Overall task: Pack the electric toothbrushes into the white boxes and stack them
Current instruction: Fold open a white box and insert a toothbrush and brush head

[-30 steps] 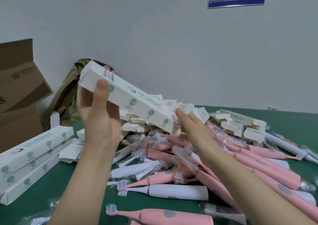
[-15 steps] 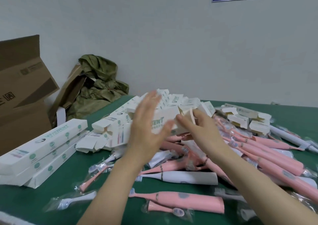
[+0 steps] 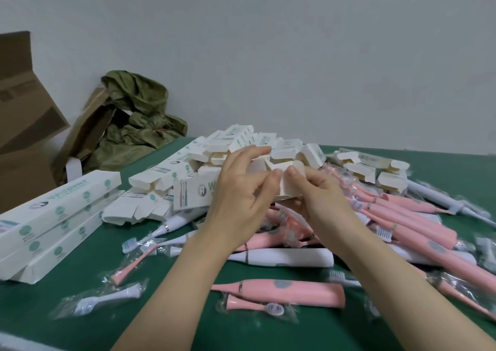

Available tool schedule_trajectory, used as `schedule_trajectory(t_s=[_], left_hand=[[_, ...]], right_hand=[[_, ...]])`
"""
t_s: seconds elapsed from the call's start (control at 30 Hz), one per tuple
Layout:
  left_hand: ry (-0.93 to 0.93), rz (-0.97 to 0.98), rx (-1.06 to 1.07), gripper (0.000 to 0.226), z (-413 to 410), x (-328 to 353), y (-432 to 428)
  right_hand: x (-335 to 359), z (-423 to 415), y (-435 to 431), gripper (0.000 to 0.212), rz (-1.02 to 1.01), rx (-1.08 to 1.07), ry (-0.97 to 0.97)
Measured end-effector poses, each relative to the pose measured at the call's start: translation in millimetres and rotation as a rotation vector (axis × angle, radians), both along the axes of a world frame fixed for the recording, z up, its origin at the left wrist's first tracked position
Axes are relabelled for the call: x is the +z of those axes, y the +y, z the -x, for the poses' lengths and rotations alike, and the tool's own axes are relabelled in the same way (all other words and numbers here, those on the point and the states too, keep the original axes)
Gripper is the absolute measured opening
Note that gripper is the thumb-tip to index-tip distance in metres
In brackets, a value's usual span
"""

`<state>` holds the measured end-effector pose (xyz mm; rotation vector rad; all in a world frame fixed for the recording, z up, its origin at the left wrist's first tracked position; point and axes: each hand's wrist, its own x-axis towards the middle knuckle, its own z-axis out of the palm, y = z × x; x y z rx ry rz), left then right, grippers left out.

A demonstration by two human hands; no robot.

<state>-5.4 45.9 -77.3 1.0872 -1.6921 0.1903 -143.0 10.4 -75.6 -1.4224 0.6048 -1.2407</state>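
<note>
Your left hand (image 3: 241, 192) grips a white box (image 3: 193, 193) round its middle, and your right hand (image 3: 319, 200) pinches the flaps (image 3: 291, 170) at its open end between thumb and forefinger. You hold the box above the table (image 3: 80, 315), just in front of the heap of empty boxes (image 3: 241, 141) and over the loose toothbrushes (image 3: 418, 224). It lies crosswise to you. Its long axis runs left to right, the printed closed end pointing left past your left hand and the open mouth pointing right toward your right hand. By the look of it you are at the opening step, spreading the flaps so the mouth stands clear; whether anything is inside yet cannot be seen. The next move, I judge, calls for freeing your right hand to pick up a brush, such as the pink toothbrush (image 3: 281, 291) lying nearest you, its long axis also left to right and its narrow neck pointing left. You would then line it up with the box's mouth before sliding it in. A filled box belongs on the stack of boxes (image 3: 53, 216) at your left.
</note>
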Motion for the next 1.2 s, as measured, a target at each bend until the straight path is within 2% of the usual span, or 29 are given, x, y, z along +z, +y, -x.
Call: schedule_trajectory(t_s=[0.1,0.2,0.33,0.43,0.6,0.7,0.77,0.83,0.93,1.0,1.07,1.2], left_hand=[[0.014,0.021,0.084,0.034,-0.5,-1.4,-1.2],[-0.060,0.001,0.112,0.026,-1.0,-2.6,0.5],[-0.204,-0.024,0.119,0.038,-1.8,-1.6,1.2],[-0.195,-0.009,0.111,0.034,-3.1,-0.7,0.8],[-0.297,0.161,0.214,0.040,-11.7,8.0,2.6],[-0.116,0.294,0.338,0.041,-22.9,17.6,8.3],[0.079,0.394,0.377,0.037,-31.0,22.1,11.8],[0.183,0.451,0.395,0.034,-35.1,25.2,12.3],[0.176,0.427,0.464,0.033,-36.3,23.8,10.0],[0.179,0.399,0.471,0.034,-37.3,21.7,10.0],[0.204,0.364,0.444,0.036,-37.9,20.3,10.4],[0.216,0.318,0.418,0.039,-36.6,18.8,9.5]], right_hand=[[-3.3,-1.9,-0.3,0.025,0.031,0.026,0.035],[-3.5,1.6,-0.9,0.026,0.031,0.029,0.018],[0.0,7.6,-0.2,0.024,-0.048,0.097,-0.075],[1.8,8.6,-0.4,0.024,-0.052,0.126,-0.106],[11.3,9.1,-1.5,0.031,-0.087,0.165,-0.146],[20.1,17.1,-5.5,0.021,-0.049,0.000,-0.095],[17.9,18.6,-6.1,0.018,0.037,-0.135,0.077],[9.6,11.6,-6.1,0.020,0.204,-0.231,0.350],[0.7,-11.5,-9.8,0.020,0.495,-0.310,0.844],[3.3,-30.9,-18.3,0.019,0.553,-0.313,1.122],[8.2,-50.8,-26.6,0.009,0.640,-0.320,1.377],[11.1,-77.6,-36.5,0.023,0.758,-0.188,1.680]])
